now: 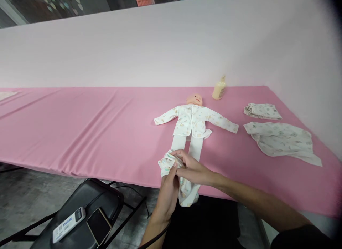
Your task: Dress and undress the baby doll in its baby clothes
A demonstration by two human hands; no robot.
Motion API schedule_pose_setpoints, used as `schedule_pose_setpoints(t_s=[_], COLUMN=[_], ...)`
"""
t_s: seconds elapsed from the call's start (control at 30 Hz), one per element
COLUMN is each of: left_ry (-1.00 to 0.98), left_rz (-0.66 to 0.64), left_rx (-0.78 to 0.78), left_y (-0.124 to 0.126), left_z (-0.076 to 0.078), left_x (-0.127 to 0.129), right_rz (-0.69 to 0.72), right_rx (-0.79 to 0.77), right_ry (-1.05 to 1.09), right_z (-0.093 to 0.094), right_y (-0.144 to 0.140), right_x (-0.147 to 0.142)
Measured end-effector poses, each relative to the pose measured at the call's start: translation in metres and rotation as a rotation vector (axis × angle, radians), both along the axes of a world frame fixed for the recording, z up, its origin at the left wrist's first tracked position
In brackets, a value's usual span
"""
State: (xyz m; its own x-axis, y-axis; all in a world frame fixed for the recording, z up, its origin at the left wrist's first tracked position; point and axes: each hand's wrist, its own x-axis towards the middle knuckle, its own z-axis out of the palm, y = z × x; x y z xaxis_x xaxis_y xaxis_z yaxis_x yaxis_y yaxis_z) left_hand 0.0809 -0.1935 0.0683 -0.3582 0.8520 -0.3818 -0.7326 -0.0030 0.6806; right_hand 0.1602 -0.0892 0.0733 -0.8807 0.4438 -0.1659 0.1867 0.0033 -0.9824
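A baby doll (pixel 195 99) lies on its back on the pink-covered table, head toward the wall. It wears a white printed baby jacket (pixel 184 120) with the sleeves spread out, and its legs (pixel 196 147) are white. White printed baby pants (pixel 186 197) are gathered at the lower end of the legs and hang over the table's front edge. My left hand (pixel 169 190) grips the bunched fabric from below. From the right, my right hand (pixel 194 169) pinches the same cloth, at the leg on the left of the view. The doll's feet are hidden by fabric and fingers.
A pump bottle (pixel 219 89) stands near the wall. Folded printed cloth (pixel 263 111) and a spread printed garment (pixel 285 139) lie at right on the pink tablecloth (pixel 107 135). Below the front edge, a black folding chair (pixel 93 192) holds a phone (pixel 99 225) and a white device (pixel 68 224).
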Motion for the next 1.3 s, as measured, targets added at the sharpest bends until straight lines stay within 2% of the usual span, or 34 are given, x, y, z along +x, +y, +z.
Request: schedule_pose_setpoints(t_s=[0.13,0.3,0.4,0.53,0.73,0.9,1.03,1.13,1.3], left_ry=[0.083,0.29,0.427,0.657,1.043,1.199,1.17,1.151,1.261], left_rz=[0.048,-0.007,-0.085,-0.19,-0.202,-0.19,-0.216,-0.176,0.028], left_rx=[-0.028,-0.098,-0.137,-0.134,-0.188,-0.195,-0.16,-0.133,-0.233], left_y=[0.002,-0.004,-0.011,-0.017,-0.017,-0.018,-0.015,-0.012,-0.011], left_z=[-0.006,-0.017,-0.02,-0.016,-0.007,-0.01,-0.018,-0.027,-0.041], left_x=[0.006,0.001,-0.008,-0.018,-0.02,-0.025,-0.029,-0.029,-0.021], right_rz=[-0.011,-0.022,-0.029,-0.038,-0.034,-0.03,0.015,0.016,-0.007], right_rx=[-0.05,-0.108,-0.146,-0.134,-0.161,-0.085,-0.04,-0.024,0.04], right_ry=[0.005,-0.004,0.012,0.025,0.05,0.048,0.05,0.054,0.026], right_z=[-0.005,-0.013,-0.016,-0.016,-0.011,-0.01,-0.012,-0.013,-0.007], right_y=[0.007,0.016,0.016,0.013,0.008,0.005,0.002,0.002,0.007], right_x=[0.005,0.006,0.006,0.005,0.005,0.007,0.007,0.006,0.003])
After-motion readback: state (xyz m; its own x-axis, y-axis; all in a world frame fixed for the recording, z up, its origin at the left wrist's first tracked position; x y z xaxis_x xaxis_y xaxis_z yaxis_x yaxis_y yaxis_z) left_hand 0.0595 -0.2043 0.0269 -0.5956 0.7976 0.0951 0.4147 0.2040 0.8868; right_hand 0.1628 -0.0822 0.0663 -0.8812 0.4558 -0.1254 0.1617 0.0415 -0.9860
